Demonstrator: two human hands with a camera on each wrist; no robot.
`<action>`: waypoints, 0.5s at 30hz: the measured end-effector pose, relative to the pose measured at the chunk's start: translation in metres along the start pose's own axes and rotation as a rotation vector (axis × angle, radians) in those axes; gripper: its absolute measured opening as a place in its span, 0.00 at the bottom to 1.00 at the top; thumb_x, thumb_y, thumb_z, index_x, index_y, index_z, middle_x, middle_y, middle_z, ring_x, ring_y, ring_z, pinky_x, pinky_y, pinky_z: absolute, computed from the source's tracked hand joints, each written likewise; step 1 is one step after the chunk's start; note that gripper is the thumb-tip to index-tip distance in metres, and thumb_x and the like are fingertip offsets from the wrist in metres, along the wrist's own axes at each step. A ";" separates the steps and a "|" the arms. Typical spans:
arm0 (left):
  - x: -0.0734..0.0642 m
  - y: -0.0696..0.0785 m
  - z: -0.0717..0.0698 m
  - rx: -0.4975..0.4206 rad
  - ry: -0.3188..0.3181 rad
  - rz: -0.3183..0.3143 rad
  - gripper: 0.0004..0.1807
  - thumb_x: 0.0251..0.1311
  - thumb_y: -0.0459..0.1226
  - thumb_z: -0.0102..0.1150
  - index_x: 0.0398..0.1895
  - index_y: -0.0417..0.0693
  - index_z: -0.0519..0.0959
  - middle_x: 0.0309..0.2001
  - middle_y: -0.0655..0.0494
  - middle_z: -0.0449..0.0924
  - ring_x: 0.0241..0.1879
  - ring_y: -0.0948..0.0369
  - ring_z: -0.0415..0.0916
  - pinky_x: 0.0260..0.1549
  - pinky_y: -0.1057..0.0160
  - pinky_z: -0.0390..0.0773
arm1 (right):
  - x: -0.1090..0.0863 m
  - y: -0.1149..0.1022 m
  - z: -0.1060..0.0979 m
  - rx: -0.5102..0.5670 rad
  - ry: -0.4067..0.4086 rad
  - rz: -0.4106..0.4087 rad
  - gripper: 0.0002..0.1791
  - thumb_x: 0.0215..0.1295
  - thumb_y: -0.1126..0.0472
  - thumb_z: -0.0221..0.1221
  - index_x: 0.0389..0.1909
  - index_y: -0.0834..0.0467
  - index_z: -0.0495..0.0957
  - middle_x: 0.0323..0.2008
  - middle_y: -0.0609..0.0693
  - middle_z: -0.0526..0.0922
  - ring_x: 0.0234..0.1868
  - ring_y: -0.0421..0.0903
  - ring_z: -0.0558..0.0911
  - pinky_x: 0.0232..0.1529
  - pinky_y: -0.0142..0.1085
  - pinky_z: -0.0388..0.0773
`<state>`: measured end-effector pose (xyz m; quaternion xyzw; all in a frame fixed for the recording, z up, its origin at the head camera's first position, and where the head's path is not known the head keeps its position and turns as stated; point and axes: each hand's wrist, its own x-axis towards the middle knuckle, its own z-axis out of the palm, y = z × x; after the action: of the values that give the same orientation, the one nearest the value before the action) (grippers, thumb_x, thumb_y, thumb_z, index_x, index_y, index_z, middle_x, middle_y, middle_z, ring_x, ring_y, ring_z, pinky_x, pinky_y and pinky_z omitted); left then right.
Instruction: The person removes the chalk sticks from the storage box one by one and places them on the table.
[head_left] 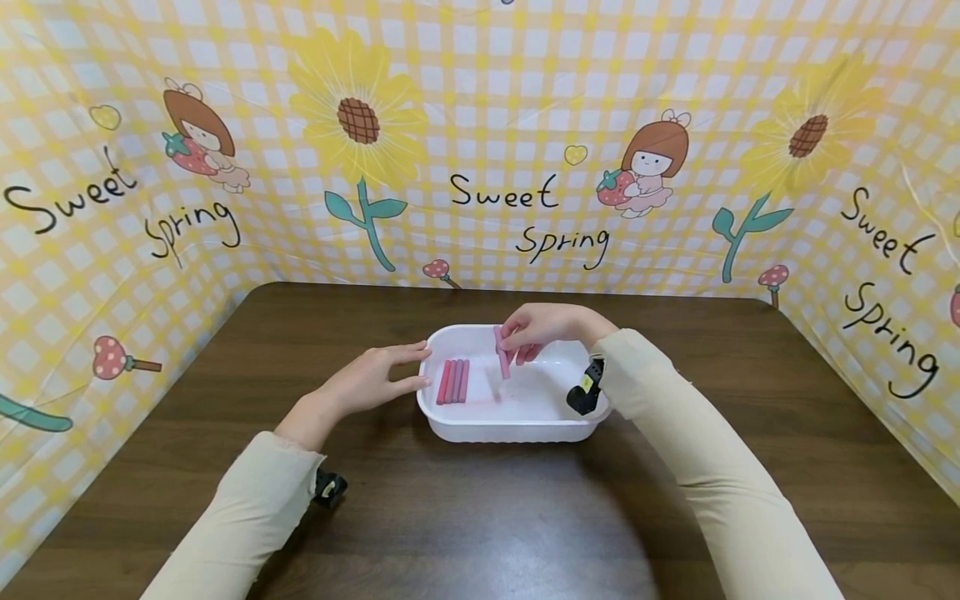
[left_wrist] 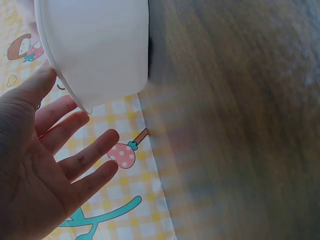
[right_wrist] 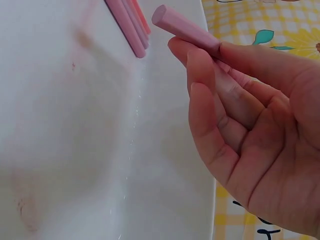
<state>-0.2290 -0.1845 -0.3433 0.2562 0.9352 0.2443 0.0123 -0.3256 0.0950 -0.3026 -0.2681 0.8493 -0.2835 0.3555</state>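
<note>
A white plastic tray point(head_left: 510, 432) stands on the table. In its left part lie several pink and reddish chalk sticks point(head_left: 453, 382), side by side in a row. My right hand point(head_left: 542, 327) pinches one more pink chalk stick point(right_wrist: 186, 29) between thumb and fingertips, holding it tilted over the middle of the tray. My left hand point(head_left: 367, 379) touches the tray's left end, its fingers fairly straight. In the left wrist view the thumb and two fingertips of this hand point(left_wrist: 45, 165) meet the rim, while the other fingers stay apart from it.
Pinkish smudges point(right_wrist: 25, 205) mark the tray floor. The dark wooden table point(head_left: 480, 517) reaches back to a yellow checked cloth point(head_left: 495, 100) hung around its back and sides. A black wrist camera point(head_left: 585, 390) on the right wrist hides part of the tray's right end.
</note>
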 end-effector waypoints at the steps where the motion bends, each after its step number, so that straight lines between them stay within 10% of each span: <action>1: 0.000 0.000 0.000 0.000 0.000 0.001 0.30 0.60 0.47 0.58 0.62 0.41 0.70 0.66 0.47 0.66 0.66 0.47 0.63 0.64 0.45 0.64 | -0.002 0.000 -0.001 0.000 0.003 -0.002 0.12 0.67 0.55 0.54 0.44 0.59 0.77 0.37 0.54 0.83 0.35 0.42 0.81 0.45 0.34 0.81; 15: 0.001 -0.001 0.000 -0.003 -0.003 0.007 0.31 0.60 0.47 0.58 0.63 0.41 0.69 0.66 0.47 0.66 0.66 0.47 0.63 0.64 0.46 0.64 | -0.026 0.010 -0.007 0.054 0.031 -0.013 0.16 0.67 0.57 0.54 0.49 0.63 0.76 0.40 0.58 0.83 0.36 0.44 0.82 0.45 0.35 0.81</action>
<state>-0.2301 -0.1844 -0.3437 0.2597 0.9339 0.2455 0.0131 -0.3184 0.1211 -0.2935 -0.2594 0.8451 -0.3128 0.3474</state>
